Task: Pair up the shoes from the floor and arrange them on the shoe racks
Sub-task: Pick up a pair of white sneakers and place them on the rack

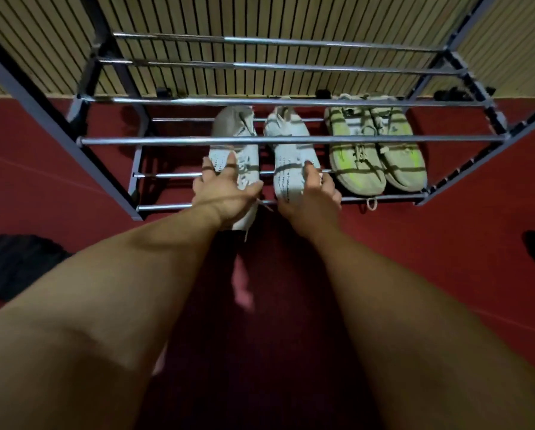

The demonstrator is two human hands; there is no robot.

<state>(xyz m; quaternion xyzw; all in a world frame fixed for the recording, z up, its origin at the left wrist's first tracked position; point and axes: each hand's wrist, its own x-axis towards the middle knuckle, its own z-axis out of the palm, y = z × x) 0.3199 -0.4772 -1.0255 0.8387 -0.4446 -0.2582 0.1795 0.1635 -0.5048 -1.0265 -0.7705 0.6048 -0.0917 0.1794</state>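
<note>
The only writing in view is a dark broken stripe of lettering along the side of the right white shoe (291, 153), too blurred to read; no brand mark can be made out on any shoe. This shoe and the left white shoe (229, 128) are pale knitted trainers with white soles and laces. They lie side by side on the bottom tier of the shoe rack (167, 140), toes toward the wall and heels toward the person. The left one's heel juts out past the front bar over the floor, with a lace end trailing from it. The left hand (225, 190) lies on top of the left white shoe's rear part, its fingers spread and fairly straight and its thumb stretched out to the right. The right hand (312, 193) grips the heel end of the right white shoe, fingers curled against its right side. Just to the right on the same tier sits the green pair (374, 156), olive knit with bright yellow-green streaks, the two shoes touching. The rack is made of chrome bars in a dark frame, and its upper tiers cross over the shoes. It stands on a dark red floor (58, 181) against a wall (260, 17) of pale vertical slats. Dark shapes (15, 265) lie on the floor at both edges, too dim to identify.
</note>
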